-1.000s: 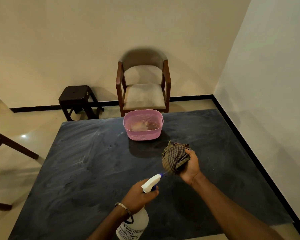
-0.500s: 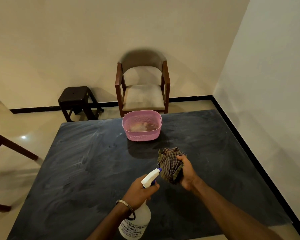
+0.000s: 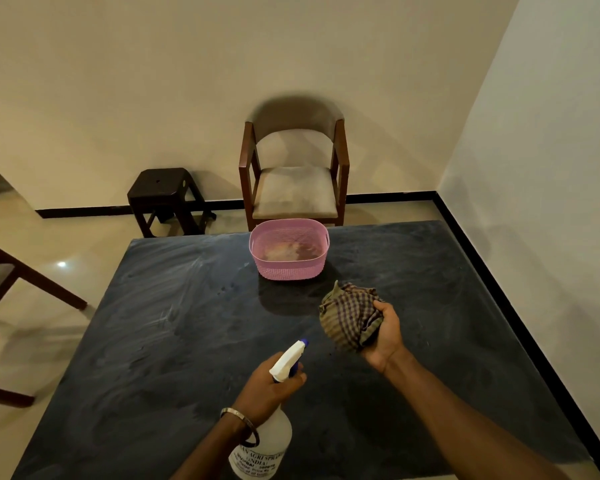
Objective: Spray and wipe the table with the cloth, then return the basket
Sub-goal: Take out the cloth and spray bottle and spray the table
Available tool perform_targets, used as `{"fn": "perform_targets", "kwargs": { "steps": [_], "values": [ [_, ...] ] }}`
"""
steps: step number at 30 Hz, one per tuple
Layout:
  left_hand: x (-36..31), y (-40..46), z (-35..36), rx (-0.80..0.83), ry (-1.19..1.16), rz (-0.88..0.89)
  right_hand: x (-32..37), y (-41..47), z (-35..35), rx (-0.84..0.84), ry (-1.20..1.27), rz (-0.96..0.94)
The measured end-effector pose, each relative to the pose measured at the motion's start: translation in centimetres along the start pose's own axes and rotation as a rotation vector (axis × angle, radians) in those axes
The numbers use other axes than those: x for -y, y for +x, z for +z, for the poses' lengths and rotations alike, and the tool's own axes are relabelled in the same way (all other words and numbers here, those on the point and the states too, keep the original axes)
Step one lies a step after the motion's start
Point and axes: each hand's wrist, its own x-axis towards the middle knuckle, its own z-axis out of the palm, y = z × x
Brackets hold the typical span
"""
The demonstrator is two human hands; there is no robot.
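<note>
I see my left hand [image 3: 269,386] gripping the spray bottle [image 3: 262,448], nozzle aimed toward the tabletop's [image 3: 136,341] far edge, while right-hand fingers [image 3: 383,311] clutch the cloth [image 3: 349,315] just right of it.

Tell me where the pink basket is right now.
In the head view the pink basket stands at the far edge of the dark table, just in front of the wooden chair, beyond the checked cloth in the right hand.

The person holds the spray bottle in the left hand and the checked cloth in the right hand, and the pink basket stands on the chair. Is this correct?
Not quite. The head view shows the pink basket standing on the dark table, in front of the chair. The rest is right: left hand holds the spray bottle, right hand the checked cloth.
</note>
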Motion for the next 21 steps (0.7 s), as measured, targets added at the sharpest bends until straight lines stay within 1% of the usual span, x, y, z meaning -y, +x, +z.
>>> {"fn": "perform_targets", "kwargs": {
  "steps": [3,6,12,16,21],
  "values": [
    [-0.3,0.2,0.0,-0.035,-0.042,0.011,-0.3,-0.3,-0.1,0.028,-0.055,0.039],
    [-0.6,0.7,0.3,-0.064,-0.024,0.006,-0.5,-0.5,0.0,0.064,-0.097,0.084],
    [-0.9,2.1,-0.2,-0.107,-0.066,0.05,-0.5,-0.2,1.0,0.093,-0.097,0.132],
    [-1.4,3.8,-1.0,-0.18,-0.089,0.124,-0.5,0.9,2.6,0.088,-0.063,0.1],
    [-4.0,7.3,-2.7,-0.304,-0.096,0.282,0.1,2.6,5.3,0.086,-0.051,0.032]
  ]
}}
